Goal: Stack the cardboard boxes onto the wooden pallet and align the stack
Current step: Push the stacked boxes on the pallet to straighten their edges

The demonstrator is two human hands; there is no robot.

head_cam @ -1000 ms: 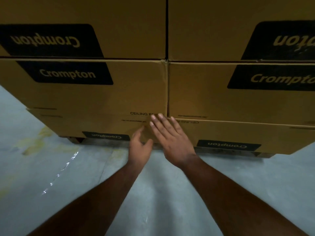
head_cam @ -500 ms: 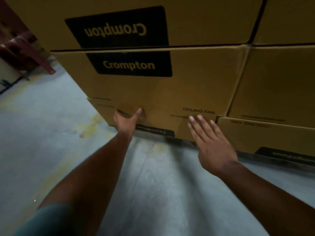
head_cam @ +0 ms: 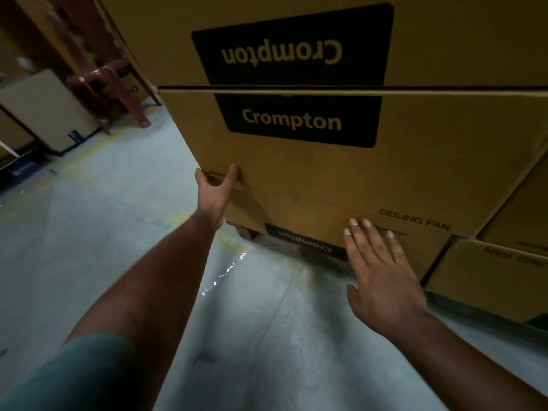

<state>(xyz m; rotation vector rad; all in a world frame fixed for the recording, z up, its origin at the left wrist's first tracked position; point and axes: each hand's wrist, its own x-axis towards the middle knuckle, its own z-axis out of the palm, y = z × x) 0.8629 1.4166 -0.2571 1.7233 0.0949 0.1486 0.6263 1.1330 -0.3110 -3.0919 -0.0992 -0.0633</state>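
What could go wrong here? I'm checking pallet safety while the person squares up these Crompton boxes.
1. The left hand wraps the bottom box corner under the middle box; fingers could get pinched if it shifts.
2. The right hand, flat on the bottom box, could over-push it out of line.
3. The upper box could slide.

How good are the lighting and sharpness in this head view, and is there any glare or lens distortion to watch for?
Head view: dim, warm light; the cardboard boxes read clearly, with sharp logo print. The upper left background is dark and soft. A glossy streak glints on the floor. The wide-angle lens bends the box edges. The left hand and right hand look sharp, without motion blur.
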